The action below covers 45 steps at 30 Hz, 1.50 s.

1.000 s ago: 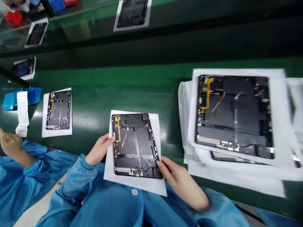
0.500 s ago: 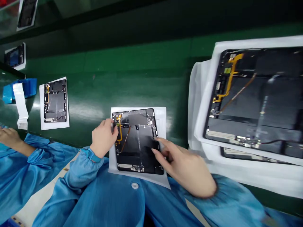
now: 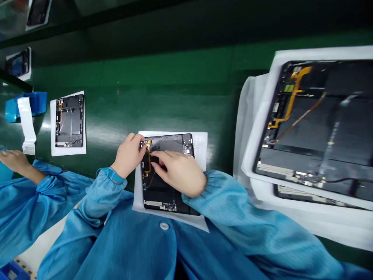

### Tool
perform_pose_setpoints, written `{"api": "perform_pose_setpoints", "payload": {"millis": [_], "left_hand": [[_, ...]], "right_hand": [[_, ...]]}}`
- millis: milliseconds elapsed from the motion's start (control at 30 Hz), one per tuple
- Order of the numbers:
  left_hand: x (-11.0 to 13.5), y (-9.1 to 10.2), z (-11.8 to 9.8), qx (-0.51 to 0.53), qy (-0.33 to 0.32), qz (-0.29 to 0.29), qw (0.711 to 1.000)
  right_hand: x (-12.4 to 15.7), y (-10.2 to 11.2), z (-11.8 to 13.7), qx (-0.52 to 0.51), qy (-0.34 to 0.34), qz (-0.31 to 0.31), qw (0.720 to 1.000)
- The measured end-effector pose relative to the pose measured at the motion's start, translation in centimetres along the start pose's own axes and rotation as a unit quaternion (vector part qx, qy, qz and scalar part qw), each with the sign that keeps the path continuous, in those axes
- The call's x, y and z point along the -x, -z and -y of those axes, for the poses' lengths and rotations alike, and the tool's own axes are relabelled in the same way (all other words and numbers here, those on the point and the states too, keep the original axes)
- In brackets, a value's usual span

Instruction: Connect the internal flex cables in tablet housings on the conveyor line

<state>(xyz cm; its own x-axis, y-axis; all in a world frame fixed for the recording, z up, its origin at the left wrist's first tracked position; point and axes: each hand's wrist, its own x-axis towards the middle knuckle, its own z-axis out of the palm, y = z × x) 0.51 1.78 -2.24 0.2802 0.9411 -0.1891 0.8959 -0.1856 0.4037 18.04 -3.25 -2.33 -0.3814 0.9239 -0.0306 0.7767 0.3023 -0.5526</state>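
An opened tablet (image 3: 163,194) with its black insides and an orange flex cable showing lies on a white sheet (image 3: 201,146) at the near edge of the green belt (image 3: 163,93). My left hand (image 3: 128,155) grips the tablet's upper left corner, fingers curled on its edge. My right hand (image 3: 179,171) lies across the tablet's middle. Its fingertips are pressed together beside the orange flex cable (image 3: 147,165); I cannot make out anything between them.
A stack of opened tablets on white sheets (image 3: 314,128) sits close at the right. Another opened tablet on a sheet (image 3: 69,121) lies left on the belt. A co-worker's hand (image 3: 13,161) and blue sleeve are at the far left, near a white strip (image 3: 27,124).
My right hand has moved from the tablet's lower right edge up across its middle to the flex cable. My left hand slid up to the upper left corner.
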Motion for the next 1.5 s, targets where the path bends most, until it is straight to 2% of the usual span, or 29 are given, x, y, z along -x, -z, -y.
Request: {"api": "perform_pose_setpoints", "payload": {"millis": [167,300,367,467,533,700,767,867,933,1067,1167,1233,1367,1433,1500], "left_hand": [[-0.5,0.6,0.3,0.030,-0.019,0.013,0.999],[0.3,1.2,0.9,0.152,0.005,0.002,0.988],[1.0,1.1,1.2,0.254,0.027,-0.013,0.967],[2.0,0.7,1.6,0.405,0.058,-0.032,0.912],[2.6,0.2,1.6,0.454,0.075,-0.055,0.886],[3.7,-0.7,1.7,0.457,0.100,-0.115,0.876],[4.2,-1.0,1.8,0.451,0.112,-0.100,0.880],[4.6,-1.3,2.0,0.439,0.128,-0.015,0.890],[4.7,-1.4,2.0,0.450,0.135,0.019,0.883],[4.6,-1.3,1.8,0.490,0.144,0.017,0.860],[4.5,-1.3,1.5,0.513,0.155,0.037,0.843],[4.3,-1.3,1.2,0.480,0.160,0.051,0.861],[3.8,-0.9,0.6,0.247,0.123,0.030,0.961],[3.4,-0.5,0.3,0.173,0.108,0.037,0.978],[3.1,-0.1,0.3,0.165,0.114,0.067,0.977]], "right_hand": [[-1.0,-0.3,-0.2,-0.022,-0.022,0.017,0.999],[-2.5,-0.4,0.0,-0.030,-0.036,0.048,0.998],[-3.4,-0.3,0.3,-0.036,-0.026,0.056,0.997],[-4.4,-0.3,0.6,-0.037,0.001,0.098,0.995],[-4.8,-0.4,0.6,-0.029,0.015,0.133,0.991],[-5.1,-1.0,0.4,-0.058,0.026,0.149,0.987],[-5.1,-1.3,0.3,-0.059,0.016,0.138,0.989],[-5.0,-1.6,0.0,-0.068,0.007,0.119,0.991],[-4.9,-1.7,-0.4,-0.091,0.017,0.112,0.989],[-4.7,-1.2,-1.3,-0.135,0.019,0.102,0.985],[-4.8,-0.8,-1.7,-0.149,0.007,0.102,0.983],[-5.0,-0.6,-1.8,-0.149,0.014,0.113,0.982],[-5.7,-0.5,-1.6,-0.114,0.033,0.137,0.983],[-6.1,-0.3,-1.4,-0.082,0.052,0.147,0.984],[-6.5,0.0,-1.1,-0.051,0.076,0.163,0.982]]}}
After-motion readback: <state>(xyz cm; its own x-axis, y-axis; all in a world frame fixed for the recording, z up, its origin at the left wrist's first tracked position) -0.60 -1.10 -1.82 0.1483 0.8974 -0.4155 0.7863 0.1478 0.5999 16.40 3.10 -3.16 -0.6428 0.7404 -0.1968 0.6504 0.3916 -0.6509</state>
